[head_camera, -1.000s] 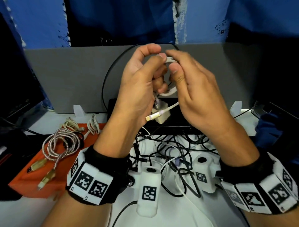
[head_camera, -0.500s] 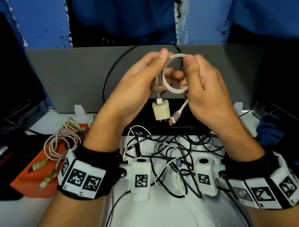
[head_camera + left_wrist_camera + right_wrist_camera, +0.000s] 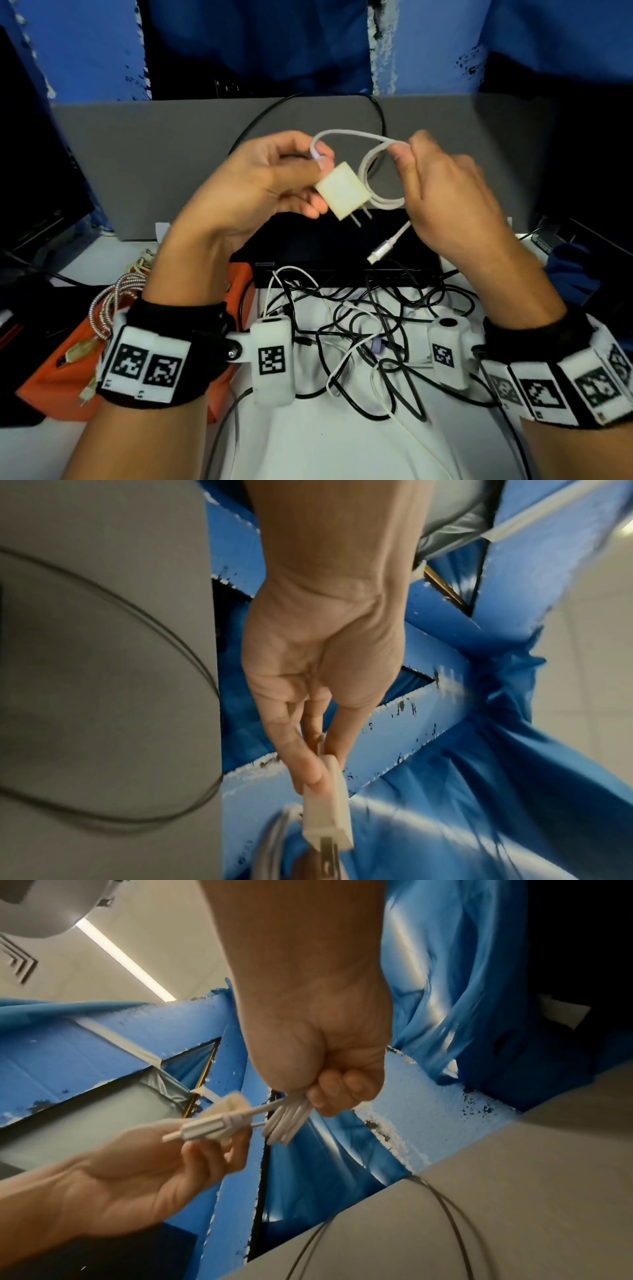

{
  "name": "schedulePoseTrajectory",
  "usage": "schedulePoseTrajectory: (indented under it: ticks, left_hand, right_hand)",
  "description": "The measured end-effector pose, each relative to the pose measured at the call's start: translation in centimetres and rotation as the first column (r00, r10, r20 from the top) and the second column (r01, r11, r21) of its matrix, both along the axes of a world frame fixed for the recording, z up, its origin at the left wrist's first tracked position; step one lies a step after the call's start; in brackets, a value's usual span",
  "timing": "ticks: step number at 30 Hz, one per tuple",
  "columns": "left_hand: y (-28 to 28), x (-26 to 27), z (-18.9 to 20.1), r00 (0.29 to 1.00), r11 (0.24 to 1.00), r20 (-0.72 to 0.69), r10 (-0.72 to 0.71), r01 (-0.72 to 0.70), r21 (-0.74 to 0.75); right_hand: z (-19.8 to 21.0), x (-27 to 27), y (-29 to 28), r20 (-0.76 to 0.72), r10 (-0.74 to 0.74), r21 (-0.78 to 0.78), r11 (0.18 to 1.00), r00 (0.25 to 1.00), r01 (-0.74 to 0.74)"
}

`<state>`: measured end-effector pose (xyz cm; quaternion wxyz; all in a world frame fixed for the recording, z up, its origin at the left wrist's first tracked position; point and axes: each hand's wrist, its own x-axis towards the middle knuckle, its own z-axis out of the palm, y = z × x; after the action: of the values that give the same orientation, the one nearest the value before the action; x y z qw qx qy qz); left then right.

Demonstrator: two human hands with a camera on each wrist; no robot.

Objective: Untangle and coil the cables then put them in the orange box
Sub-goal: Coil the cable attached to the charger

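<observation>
Left hand (image 3: 270,181) pinches the charger (image 3: 342,195) mid-air, right hand (image 3: 442,192) grips the white cable (image 3: 373,164) loops, maybe 3, w/ plug end dangling: tuck it in, then orange box (image 3: 61,370) at left.

— What is the worktop (image 3: 301,442) like?
— White, and seen only in the head view. A grey panel (image 3: 164,164) stands upright along its far edge.

— What lies on it?
— In the middle, a tangle of black cables (image 3: 387,308) with a few white cables (image 3: 346,359) running through it. One white strand trails toward the near edge.

— And behind the tangle?
— A flat black box (image 3: 342,246), just in front of the grey panel.

— Anything at the left?
— An orange box (image 3: 65,366) by the left edge, with a coiled braided silver cable (image 3: 106,308) lying in it.

— At the right?
— Something dark blue (image 3: 572,270) near the far right corner; I cannot tell what it is.
</observation>
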<state>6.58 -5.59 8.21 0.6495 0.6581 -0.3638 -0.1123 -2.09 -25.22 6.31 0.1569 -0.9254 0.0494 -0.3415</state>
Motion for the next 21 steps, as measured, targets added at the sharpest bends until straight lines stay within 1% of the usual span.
schedulePoseTrajectory:
  ticks: [2, 4, 8, 14, 17, 19, 21]
  left_hand:
    - [0.0, -0.3, 0.2, 0.998, 0.994, -0.065, -0.003, -0.004, -0.109]
    - [-0.3, -0.4, 0.2, 0.998, 0.988, -0.053, 0.04, -0.047, -0.147]
    - [-0.7, -0.9, 0.4, 0.99, 0.979, 0.051, 0.132, -0.123, -0.164]
    - [-1.2, -1.8, 0.7, 0.926, 0.965, 0.275, 0.258, -0.233, -0.121]
    - [-1.2, -2.0, 0.7, 0.889, 0.958, 0.356, 0.288, -0.268, -0.107]
    - [-1.4, -2.0, 0.5, 0.862, 0.95, 0.401, 0.31, -0.298, -0.093]
    - [-1.9, -1.9, 0.0, 0.812, 0.933, 0.471, 0.345, -0.353, -0.074]
  right_hand:
    - [-0.3, 0.2, 0.6, -0.01, 0.03, -0.017, 0.999, 1.0, -0.03]
    - [-0.6, 0.6, 1.1, 0.031, 0.107, 0.027, 0.994, 0.994, -0.108]
    - [-0.7, 0.9, 1.0, 0.104, 0.208, 0.212, 0.951, 0.973, -0.226]
    - [-0.7, 1.0, 1.3, 0.139, 0.222, 0.344, 0.903, 0.965, -0.257]
    - [-0.5, 0.9, 1.4, 0.133, 0.257, 0.445, 0.848, 0.957, -0.289]
    - [-0.3, 0.7, 1.5, 0.145, 0.291, 0.542, 0.777, 0.946, -0.321]
    - [-0.2, 0.5, 1.8, 0.147, 0.322, 0.612, 0.713, 0.935, -0.342]
